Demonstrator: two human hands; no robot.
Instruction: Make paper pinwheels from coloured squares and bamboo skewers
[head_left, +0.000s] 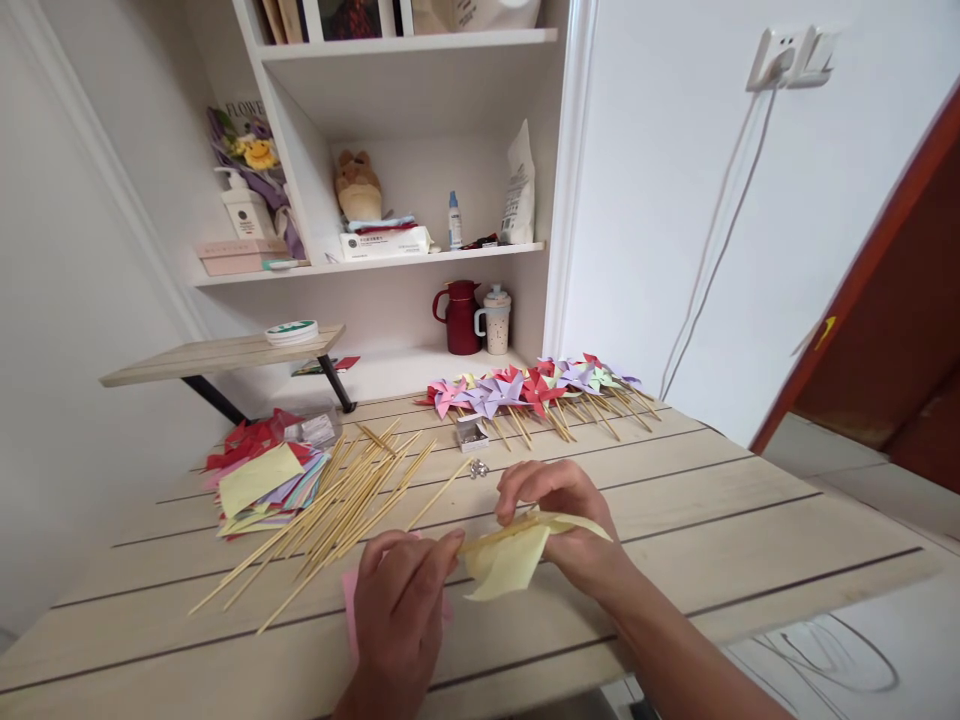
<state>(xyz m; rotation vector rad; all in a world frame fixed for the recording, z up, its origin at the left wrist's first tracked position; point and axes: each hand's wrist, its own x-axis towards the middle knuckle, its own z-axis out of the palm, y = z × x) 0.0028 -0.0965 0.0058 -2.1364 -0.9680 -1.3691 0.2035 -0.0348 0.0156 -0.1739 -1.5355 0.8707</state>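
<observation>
My left hand [401, 600] pinches the near end of a thin wooden stick [495, 535] at the front of the pale plank table [750, 540]. A pink paper sheet [349, 592] lies under that hand. My right hand [559, 520] holds a folded yellow paper piece [510, 565] against the stick, fingers curled over its top. Both hands meet just in front of me.
Several loose wooden sticks [337, 510] and a stack of coloured paper squares [259, 480] lie at the left. A row of finished paper pinwheels [525, 390] lies at the back, with a small box of pins [471, 434] in front. Shelves stand behind.
</observation>
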